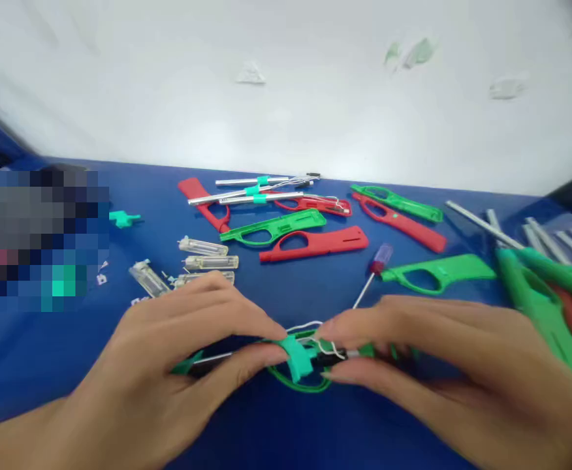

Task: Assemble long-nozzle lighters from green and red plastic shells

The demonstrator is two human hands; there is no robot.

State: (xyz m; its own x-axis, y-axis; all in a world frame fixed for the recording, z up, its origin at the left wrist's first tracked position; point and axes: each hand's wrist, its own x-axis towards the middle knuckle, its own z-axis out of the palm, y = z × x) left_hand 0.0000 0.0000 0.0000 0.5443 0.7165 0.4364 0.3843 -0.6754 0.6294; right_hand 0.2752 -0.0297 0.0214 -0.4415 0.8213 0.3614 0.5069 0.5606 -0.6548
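My left hand [183, 352] is closed, thumb and forefinger pinching a teal plastic trigger [299, 359] at the front middle. Opposite it, my right hand [443, 372] is closed around a small black igniter part [329, 359] that meets the trigger's right side. A thin white wire [305, 325] loops over both parts. Behind and below them shows the looped handle of a green lighter casing half [300, 390]; my fingers cover much of it. A metal rod [212, 358] shows under my left hand. Just beyond my right hand lies a screwdriver [381, 258] with a purple-red handle.
Red casing halves [335, 243] and green casing halves [286, 224] lie across the blue table [247, 431]. Silver tubes with teal triggers [261, 198] lie at the back. Clear fuel tanks [211, 262] sit left, and more casings [540, 300] are piled right.
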